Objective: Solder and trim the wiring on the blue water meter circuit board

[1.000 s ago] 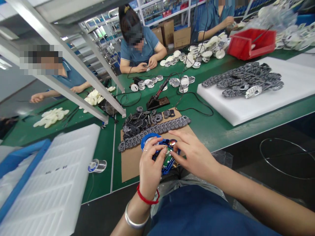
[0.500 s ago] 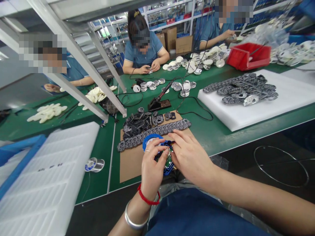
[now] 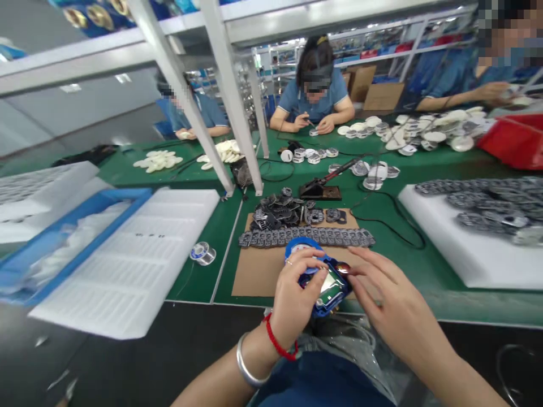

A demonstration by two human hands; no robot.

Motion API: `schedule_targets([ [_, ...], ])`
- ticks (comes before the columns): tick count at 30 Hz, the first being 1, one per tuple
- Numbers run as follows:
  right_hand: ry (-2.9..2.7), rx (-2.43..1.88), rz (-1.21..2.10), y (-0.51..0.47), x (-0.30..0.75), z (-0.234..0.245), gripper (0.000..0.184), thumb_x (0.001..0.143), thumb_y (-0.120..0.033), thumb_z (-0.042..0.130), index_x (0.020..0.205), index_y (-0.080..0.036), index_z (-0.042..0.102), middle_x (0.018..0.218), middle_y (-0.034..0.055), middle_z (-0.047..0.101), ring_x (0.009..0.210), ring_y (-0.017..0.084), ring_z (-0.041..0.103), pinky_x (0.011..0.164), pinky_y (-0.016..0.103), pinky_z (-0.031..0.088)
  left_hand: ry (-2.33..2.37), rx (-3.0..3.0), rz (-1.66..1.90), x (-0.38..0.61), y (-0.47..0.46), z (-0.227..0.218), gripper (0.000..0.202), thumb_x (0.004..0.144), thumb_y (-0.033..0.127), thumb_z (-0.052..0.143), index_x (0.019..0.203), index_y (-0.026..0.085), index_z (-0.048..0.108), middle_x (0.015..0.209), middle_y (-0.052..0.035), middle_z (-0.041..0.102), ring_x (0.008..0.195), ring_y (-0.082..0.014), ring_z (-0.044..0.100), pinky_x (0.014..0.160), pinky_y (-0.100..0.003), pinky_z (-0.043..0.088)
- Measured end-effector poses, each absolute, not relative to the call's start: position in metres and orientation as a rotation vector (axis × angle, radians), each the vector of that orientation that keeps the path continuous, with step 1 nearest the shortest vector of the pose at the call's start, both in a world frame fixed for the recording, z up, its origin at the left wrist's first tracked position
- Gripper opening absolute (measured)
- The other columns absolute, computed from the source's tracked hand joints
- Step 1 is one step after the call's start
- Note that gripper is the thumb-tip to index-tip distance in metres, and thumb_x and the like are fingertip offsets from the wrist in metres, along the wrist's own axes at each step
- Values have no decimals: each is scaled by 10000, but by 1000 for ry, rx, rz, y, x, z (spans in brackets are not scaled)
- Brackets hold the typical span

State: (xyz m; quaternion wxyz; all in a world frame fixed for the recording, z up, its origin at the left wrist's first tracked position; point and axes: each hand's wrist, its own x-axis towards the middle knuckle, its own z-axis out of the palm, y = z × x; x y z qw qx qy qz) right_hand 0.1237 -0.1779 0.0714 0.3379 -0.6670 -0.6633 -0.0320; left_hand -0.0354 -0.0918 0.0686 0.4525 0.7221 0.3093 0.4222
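My left hand (image 3: 293, 295) curls its fingers round a blue fixture (image 3: 326, 287) that carries a small green circuit board, at the near edge of the bench. My right hand (image 3: 392, 310) lies beside it on the right, its fingers spread and their tips touching the fixture's right side. A blue ring (image 3: 302, 247) sits just behind my left hand. Both rest over a brown cardboard sheet (image 3: 257, 271). A row of grey circuit boards (image 3: 305, 236) runs across the cardboard behind my hands.
A heap of boards (image 3: 282, 213) and a soldering iron stand (image 3: 319, 191) lie further back. White foam trays (image 3: 127, 254) are left, a white foam slab with boards (image 3: 470, 243) right, a solder spool (image 3: 202, 252) between. Slanted metal posts (image 3: 229, 113) rise ahead. Other people work across the green table.
The view has swung left and lifted, so the bench slid right. My right hand's fingers have drawn back from on top of the fixture to its right side, uncovering the green board.
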Motion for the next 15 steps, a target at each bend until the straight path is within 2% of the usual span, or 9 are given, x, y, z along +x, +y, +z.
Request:
schedule_targets([
  [4,-1535,-1820,-46,-186,137,50,254,928,-419,438,967,-234,608,1303,29,541,1144,232,548,999,438,430,864,1709,1169,-52,-88,67,59,845,189,584,861,193,640,983,-52,633,984,-175,591,919,-333,455],
  [9,-1449,-1875,67,-191,156,12,286,918,-436,425,1044,-252,604,1328,61,530,1178,290,539,986,526,432,1048,1647,1090,-72,-79,60,103,855,263,553,860,195,630,864,-43,647,842,-173,620,789,-298,503],
  [13,-1456,-1816,-53,-185,176,-20,245,897,-352,465,1010,-231,645,1256,101,601,1114,277,607,883,417,553,1108,1568,1168,-71,-69,61,203,771,405,632,788,204,653,786,-45,687,777,-211,659,726,-315,555],
  [15,-1459,-1780,-99,-181,185,-34,220,880,-289,489,981,-234,677,1191,94,650,1064,253,643,858,349,572,1139,1529,1227,-66,-66,65,216,704,439,687,746,228,661,725,-30,695,720,-228,672,678,-334,575],
])
